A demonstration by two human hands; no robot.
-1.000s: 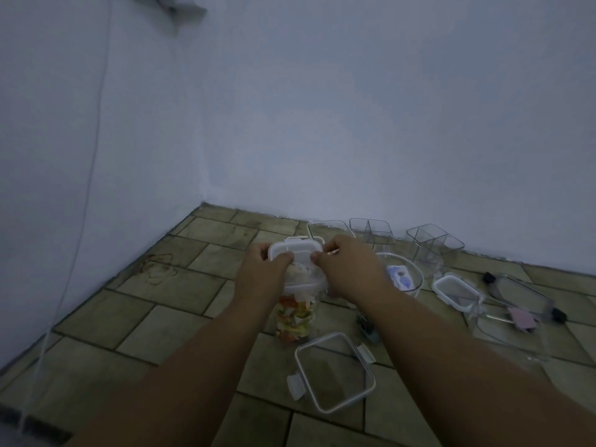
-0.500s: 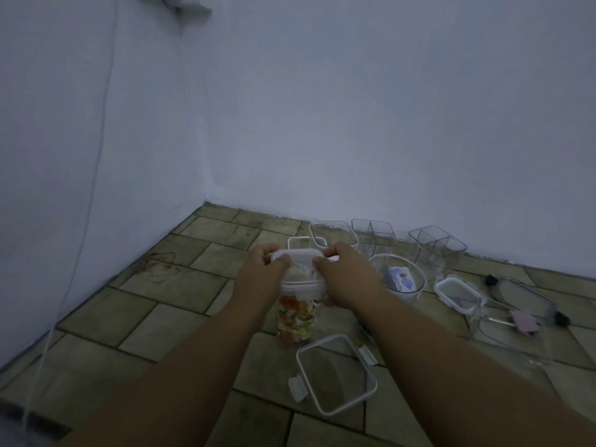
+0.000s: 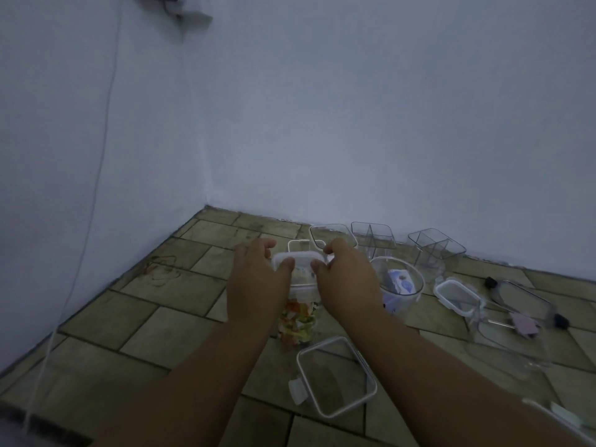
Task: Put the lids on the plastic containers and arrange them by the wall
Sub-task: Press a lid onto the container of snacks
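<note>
Lid (image 3: 299, 259): a white-rimmed plastic piece on the mouth of the tall container (image 3: 298, 321), out on the floor (image 3: 129, 311) and apart from the wall (image 3: 354, 124). It looks light and slightly springy, with latch flaps that likely need a firm press.
Where to hold: the two ends seem best, thumbs on top, so force lands on the rim rather than the thin middle.
Grip: both hands are closed on the lid, thumbs pressing its top and fingers curled past its far edge.
Left hand (image 3: 254, 282): takes the lid's left end, palm turned inward.
Right hand (image 3: 348, 279): mirrors it on the right end.
Arms: both forearms reach forward from the bottom of the view and converge on the container, wrists roughly straight.
Tall container: clear and upright, partly filled with orange and yellow-green pieces. Its smooth walls probably slip easily. Neither hand holds its body, so an off-centre push could tip it.
Spare lid (image 3: 335, 375): lies flat on the floor just in front of the container.
Round bowl (image 3: 416, 287): just right of the right hand, with a blue-and-white packet inside.
Divided containers (image 3: 372, 237): open and lidless, already close to the wall.
</note>
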